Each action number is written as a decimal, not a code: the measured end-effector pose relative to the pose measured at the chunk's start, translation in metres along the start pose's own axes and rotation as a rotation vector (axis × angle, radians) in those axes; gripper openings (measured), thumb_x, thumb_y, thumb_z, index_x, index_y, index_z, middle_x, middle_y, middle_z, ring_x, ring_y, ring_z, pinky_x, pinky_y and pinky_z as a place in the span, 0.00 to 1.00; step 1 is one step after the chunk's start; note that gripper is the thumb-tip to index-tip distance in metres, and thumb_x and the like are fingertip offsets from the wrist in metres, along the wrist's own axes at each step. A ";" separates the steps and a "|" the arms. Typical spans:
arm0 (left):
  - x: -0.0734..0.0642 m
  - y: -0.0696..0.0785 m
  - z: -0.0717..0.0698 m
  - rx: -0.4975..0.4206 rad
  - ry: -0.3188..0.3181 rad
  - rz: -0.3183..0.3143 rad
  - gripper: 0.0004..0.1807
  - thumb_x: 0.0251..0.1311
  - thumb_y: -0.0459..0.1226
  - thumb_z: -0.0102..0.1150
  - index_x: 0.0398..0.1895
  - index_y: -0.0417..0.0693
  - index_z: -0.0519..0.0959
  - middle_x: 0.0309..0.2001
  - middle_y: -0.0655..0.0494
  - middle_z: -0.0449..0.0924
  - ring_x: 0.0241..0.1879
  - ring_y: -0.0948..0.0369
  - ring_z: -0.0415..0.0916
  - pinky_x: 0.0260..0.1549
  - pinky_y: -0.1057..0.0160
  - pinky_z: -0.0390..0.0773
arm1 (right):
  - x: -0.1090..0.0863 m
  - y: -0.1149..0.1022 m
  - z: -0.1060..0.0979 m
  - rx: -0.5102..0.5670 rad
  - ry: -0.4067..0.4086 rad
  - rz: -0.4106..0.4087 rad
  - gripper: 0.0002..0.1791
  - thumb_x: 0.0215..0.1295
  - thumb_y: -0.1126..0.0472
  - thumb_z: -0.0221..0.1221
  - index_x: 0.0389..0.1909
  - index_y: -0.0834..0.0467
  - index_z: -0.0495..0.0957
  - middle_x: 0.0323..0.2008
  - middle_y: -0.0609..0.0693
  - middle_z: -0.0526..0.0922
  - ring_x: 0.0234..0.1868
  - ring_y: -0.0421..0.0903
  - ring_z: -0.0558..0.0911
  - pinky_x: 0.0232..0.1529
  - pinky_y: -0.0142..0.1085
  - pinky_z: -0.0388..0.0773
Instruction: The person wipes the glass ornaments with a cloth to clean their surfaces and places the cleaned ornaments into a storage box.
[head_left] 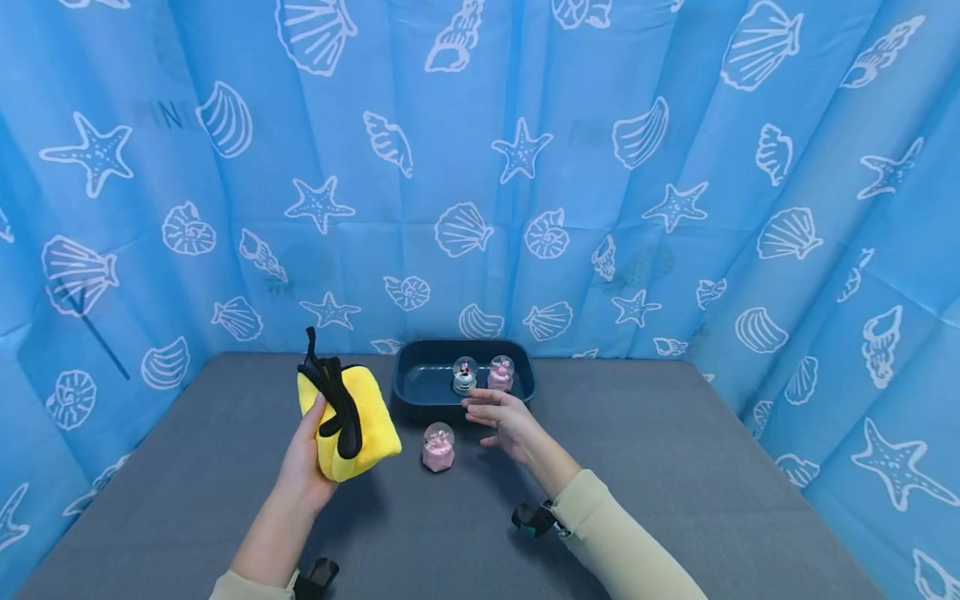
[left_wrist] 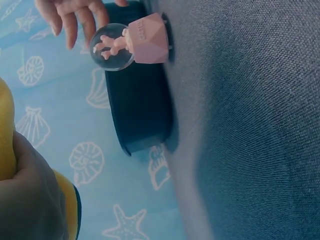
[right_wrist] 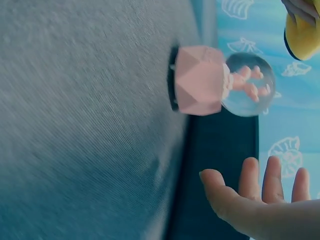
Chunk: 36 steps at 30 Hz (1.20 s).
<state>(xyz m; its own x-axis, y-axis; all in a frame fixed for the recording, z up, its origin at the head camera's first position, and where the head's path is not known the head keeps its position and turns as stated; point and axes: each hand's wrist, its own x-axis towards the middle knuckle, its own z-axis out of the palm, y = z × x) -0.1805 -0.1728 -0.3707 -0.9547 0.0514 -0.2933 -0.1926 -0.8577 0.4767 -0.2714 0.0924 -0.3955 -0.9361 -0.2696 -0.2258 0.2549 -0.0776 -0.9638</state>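
My left hand (head_left: 310, 457) grips a folded yellow cloth (head_left: 372, 417) with black edging, raised above the table, and a looped black strap (head_left: 345, 408) lies over its face. A pink snow globe (head_left: 438, 450) with a faceted base stands upright on the table between my hands; a small pink figure shows inside its clear dome in both wrist views. To the right of it my right hand (head_left: 510, 423) hovers with fingers spread and nothing in them, close to the front of the dark blue tray (head_left: 420, 407). In that tray sit a white snow globe (head_left: 464, 377) and another pink one.
A grey cloth covers the table (head_left: 645, 467). The tray stands at the table's far edge, against a blue curtain (head_left: 480, 167) printed with white shells and starfish. Black straps with cameras (head_left: 534, 518) sit at both wrists.
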 end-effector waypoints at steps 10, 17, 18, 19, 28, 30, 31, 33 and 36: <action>-0.001 0.000 -0.001 -0.004 0.015 -0.007 0.18 0.65 0.50 0.58 0.54 0.59 0.70 0.41 0.61 0.83 0.43 0.64 0.81 0.47 0.64 0.78 | -0.004 0.014 0.008 0.072 -0.159 0.020 0.31 0.68 0.67 0.52 0.71 0.66 0.56 0.68 0.64 0.65 0.68 0.63 0.61 0.60 0.73 0.49; -0.001 -0.002 0.001 0.010 0.012 -0.005 0.21 0.65 0.51 0.58 0.58 0.60 0.66 0.42 0.62 0.83 0.44 0.64 0.81 0.48 0.65 0.78 | -0.007 0.020 0.010 0.036 -0.162 0.052 0.32 0.68 0.70 0.53 0.71 0.65 0.56 0.70 0.62 0.62 0.68 0.60 0.62 0.62 0.68 0.53; -0.001 -0.002 0.001 0.011 0.012 -0.007 0.22 0.65 0.51 0.58 0.58 0.60 0.66 0.42 0.62 0.83 0.44 0.64 0.81 0.48 0.65 0.78 | -0.007 0.022 0.011 0.033 -0.165 0.055 0.33 0.67 0.70 0.54 0.71 0.65 0.56 0.70 0.62 0.62 0.68 0.60 0.62 0.62 0.68 0.54; -0.001 -0.002 0.001 0.010 0.013 -0.009 0.22 0.65 0.51 0.58 0.58 0.60 0.66 0.42 0.62 0.83 0.44 0.64 0.81 0.48 0.65 0.78 | -0.007 0.023 0.011 0.024 -0.168 0.057 0.33 0.66 0.71 0.55 0.71 0.65 0.56 0.70 0.62 0.61 0.68 0.60 0.62 0.63 0.67 0.54; -0.001 -0.001 0.003 0.014 0.005 -0.012 0.21 0.65 0.51 0.57 0.57 0.60 0.66 0.42 0.62 0.83 0.43 0.64 0.81 0.48 0.65 0.78 | -0.008 0.029 0.020 -0.134 -0.146 0.092 0.40 0.62 0.69 0.61 0.73 0.61 0.56 0.70 0.59 0.63 0.68 0.59 0.63 0.62 0.58 0.62; -0.001 -0.001 0.003 0.013 0.002 -0.012 0.21 0.65 0.51 0.57 0.57 0.59 0.66 0.42 0.62 0.83 0.43 0.64 0.81 0.48 0.65 0.78 | -0.008 0.029 0.022 -0.173 -0.137 0.094 0.40 0.61 0.69 0.62 0.73 0.61 0.56 0.70 0.60 0.63 0.69 0.59 0.62 0.62 0.58 0.62; -0.001 -0.001 0.002 0.009 -0.001 -0.012 0.20 0.65 0.51 0.57 0.57 0.59 0.67 0.42 0.61 0.83 0.43 0.64 0.81 0.48 0.65 0.78 | -0.007 0.029 0.023 -0.191 -0.135 0.094 0.41 0.61 0.68 0.62 0.73 0.61 0.55 0.70 0.60 0.63 0.69 0.59 0.62 0.62 0.58 0.62; -0.001 0.000 0.002 0.007 -0.011 -0.006 0.20 0.65 0.50 0.57 0.56 0.59 0.67 0.42 0.61 0.83 0.43 0.64 0.81 0.48 0.64 0.78 | -0.006 0.030 0.024 -0.223 -0.131 0.089 0.41 0.61 0.68 0.63 0.74 0.61 0.56 0.69 0.60 0.64 0.69 0.59 0.62 0.63 0.59 0.61; 0.000 0.000 0.001 -0.003 -0.034 0.001 0.19 0.66 0.50 0.57 0.56 0.58 0.67 0.43 0.61 0.83 0.44 0.63 0.81 0.48 0.64 0.78 | -0.005 0.030 0.027 -0.263 -0.117 0.083 0.41 0.60 0.69 0.64 0.73 0.61 0.57 0.68 0.61 0.66 0.68 0.58 0.64 0.64 0.59 0.60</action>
<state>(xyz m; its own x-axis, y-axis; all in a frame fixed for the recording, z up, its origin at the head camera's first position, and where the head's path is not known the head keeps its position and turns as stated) -0.1803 -0.1724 -0.3698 -0.9621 0.0679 -0.2642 -0.1909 -0.8593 0.4744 -0.2526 0.0650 -0.4194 -0.8767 -0.3742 -0.3021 0.2434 0.1967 -0.9498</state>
